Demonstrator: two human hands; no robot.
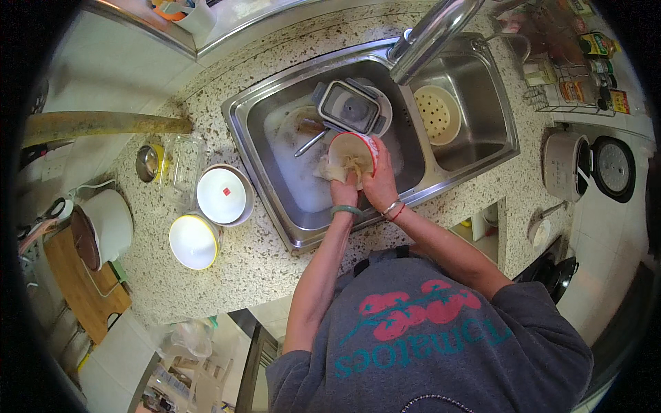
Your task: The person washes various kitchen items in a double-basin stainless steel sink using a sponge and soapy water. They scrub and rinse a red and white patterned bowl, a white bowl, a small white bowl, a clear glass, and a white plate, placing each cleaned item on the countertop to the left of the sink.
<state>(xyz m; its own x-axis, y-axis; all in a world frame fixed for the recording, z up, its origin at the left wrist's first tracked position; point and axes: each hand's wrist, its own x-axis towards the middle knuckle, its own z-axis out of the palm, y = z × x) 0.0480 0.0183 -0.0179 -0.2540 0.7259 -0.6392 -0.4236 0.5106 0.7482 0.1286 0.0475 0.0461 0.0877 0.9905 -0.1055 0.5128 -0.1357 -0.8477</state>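
Observation:
Over the soapy left basin, my right hand (381,184) grips the side of a bowl (349,144) with a red-patterned outside, tilted so that its pale inside shows. My left hand (343,192) is closed on a pale dishcloth (333,170), which is pressed into the bowl; some of its fingers are hidden by the cloth. Just beyond the bowl, a clear rectangular food container (350,107) with grey edges sits on other dishes. A metal utensil handle (311,143) sticks up out of the suds beside it.
The steel double sink (297,241) has a faucet (437,38) over its divider. A cream perforated bowl (437,115) stands in the right basin. On the left counter are a white bowl (221,195), a yellow-rimmed bowl (193,241) and a clear container (182,168). An open rice cooker (566,165) stands right.

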